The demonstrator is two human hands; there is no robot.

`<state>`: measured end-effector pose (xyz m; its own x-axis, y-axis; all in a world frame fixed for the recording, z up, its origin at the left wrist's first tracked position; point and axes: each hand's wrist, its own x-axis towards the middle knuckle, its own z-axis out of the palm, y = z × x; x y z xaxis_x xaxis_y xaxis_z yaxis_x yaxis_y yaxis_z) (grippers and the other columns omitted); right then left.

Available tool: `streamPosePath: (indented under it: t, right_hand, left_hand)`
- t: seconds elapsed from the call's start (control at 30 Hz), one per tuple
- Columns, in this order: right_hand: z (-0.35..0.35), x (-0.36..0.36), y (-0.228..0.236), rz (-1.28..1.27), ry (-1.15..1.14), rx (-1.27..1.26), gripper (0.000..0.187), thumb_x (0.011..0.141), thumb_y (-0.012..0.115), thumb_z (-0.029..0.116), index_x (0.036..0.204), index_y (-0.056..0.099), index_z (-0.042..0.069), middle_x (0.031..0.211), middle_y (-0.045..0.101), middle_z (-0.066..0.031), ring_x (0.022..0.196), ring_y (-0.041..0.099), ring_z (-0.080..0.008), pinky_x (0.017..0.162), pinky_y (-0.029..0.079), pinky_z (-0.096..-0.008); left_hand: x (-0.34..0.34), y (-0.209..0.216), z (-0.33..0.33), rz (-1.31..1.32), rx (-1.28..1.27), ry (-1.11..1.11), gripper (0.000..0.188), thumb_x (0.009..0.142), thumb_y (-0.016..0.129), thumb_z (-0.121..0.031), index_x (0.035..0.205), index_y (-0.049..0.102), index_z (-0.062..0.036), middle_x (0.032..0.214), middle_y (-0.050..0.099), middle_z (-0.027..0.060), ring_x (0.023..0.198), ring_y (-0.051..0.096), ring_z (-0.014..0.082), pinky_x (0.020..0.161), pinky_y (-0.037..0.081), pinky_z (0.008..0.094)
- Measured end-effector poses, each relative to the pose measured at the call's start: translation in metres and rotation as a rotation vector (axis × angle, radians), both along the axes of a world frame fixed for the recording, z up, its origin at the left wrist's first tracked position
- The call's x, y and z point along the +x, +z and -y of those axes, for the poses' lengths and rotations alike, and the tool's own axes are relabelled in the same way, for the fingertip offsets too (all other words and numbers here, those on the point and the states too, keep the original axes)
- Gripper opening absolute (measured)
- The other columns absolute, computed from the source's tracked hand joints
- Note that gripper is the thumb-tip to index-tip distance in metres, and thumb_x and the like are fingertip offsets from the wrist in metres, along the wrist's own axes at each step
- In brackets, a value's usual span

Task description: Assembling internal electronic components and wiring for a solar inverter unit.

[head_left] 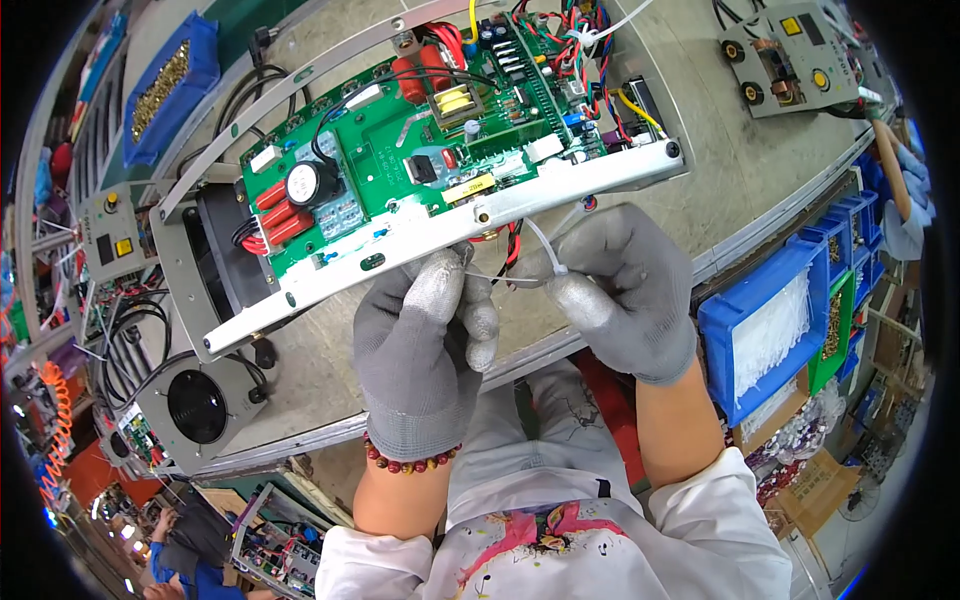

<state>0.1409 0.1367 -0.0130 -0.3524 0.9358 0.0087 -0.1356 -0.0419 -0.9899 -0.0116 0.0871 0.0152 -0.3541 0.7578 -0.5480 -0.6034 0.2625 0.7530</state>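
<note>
Presently in hand: white cable tie [545, 243], just below the near metal rail [430, 238] and beside the red and black wires [514, 243]; whether it encircles them cannot be told
Left hand [425, 335]: gloved, thumb and fingers pinched together on the thin end of the strap
Right hand [625, 290]: gloved, thumb and bent forefinger closed beside the small head of the tie
Tie weight: negligible, by judgement; wrist support should not be needed
Tie stiffness: springy; should bend readily across its flat face and resist edgewise bending
Tie surface: smooth plastic by appearance, so liable to slip; pinch firmly with the whitened glove fingertips
Tie hold points: head steadied from its sides, tail taken flat between thumb and forefinger, passage through the head unobstructed
Wires: soft and flexible; insulation probably marks under a hard, narrow pull, so apply tension gradually
Circuit board [370, 195]: likely fragile; avoid gripping or pressing the upright components
Chassis [182, 290]: rests on the counter [325, 380]; rigid and probably heavy, best held by its rails or end plate
</note>
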Motion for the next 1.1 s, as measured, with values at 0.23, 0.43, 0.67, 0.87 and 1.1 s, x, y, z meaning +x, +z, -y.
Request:
streamPosePath:
  t: [0.23,0.43,0.67,0.87,1.1]
  right_hand:
    - [-0.003,0.004,-0.004,0.186,0.035,0.218,0.017,0.079,0.07,0.003,0.093,0.06,0.001,0.084,0.066,-0.0098,0.076,0.067,-0.0179,0.07,0.052,-0.0291]
    - [-0.002,-0.001,-0.005,0.146,0.045,0.229,0.017,0.078,0.07,0.003,0.093,0.061,0.002,0.083,0.066,-0.0102,0.074,0.067,-0.0183,0.068,0.052,-0.0291]
    - [-0.003,-0.009,-0.007,0.134,0.066,0.277,0.014,0.079,0.07,0.003,0.091,0.063,0.001,0.082,0.064,-0.011,0.07,0.064,-0.0175,0.063,0.05,-0.0288]
    - [0.004,-0.013,0.002,0.34,0.035,0.476,0.016,0.078,0.069,0.004,0.093,0.063,0.003,0.077,0.059,-0.0128,0.064,0.06,-0.0265,0.06,0.049,-0.033]
    - [0.017,-0.016,0.005,0.426,-0.025,0.531,0.018,0.078,0.065,0.003,0.095,0.06,0.005,0.083,0.057,-0.0149,0.07,0.058,-0.0322,0.06,0.048,-0.0387]
  left_hand:
    - [-0.002,-0.002,0.002,0.114,0.058,-0.025,0.023,0.093,0.056,-0.019,0.101,0.058,0.0021,0.072,0.056,0.0083,0.053,0.049,0.012,0.043,0.036,0.0227]
    - [0.006,0.003,0.0,0.017,-0.01,-0.061,0.025,0.093,0.055,-0.023,0.098,0.058,0.0011,0.066,0.052,0.0067,0.048,0.041,0.011,0.044,0.032,0.0224]
    - [0.004,0.0,0.002,0.044,-0.012,-0.145,0.021,0.091,0.058,-0.019,0.096,0.06,0.0009,0.062,0.052,0.0032,0.048,0.042,0.0096,0.044,0.031,0.0213]
    - [0.001,-0.003,0.012,-0.175,0.022,-0.158,0.016,0.091,0.06,-0.014,0.094,0.062,0.0008,0.064,0.053,0.0015,0.051,0.045,0.007,0.048,0.034,0.0214]
    - [0.003,-0.001,0.004,-0.066,-0.058,-0.198,0.015,0.092,0.06,-0.011,0.083,0.064,0.0001,0.063,0.054,-0.001,0.054,0.045,0.004,0.05,0.035,0.0202]
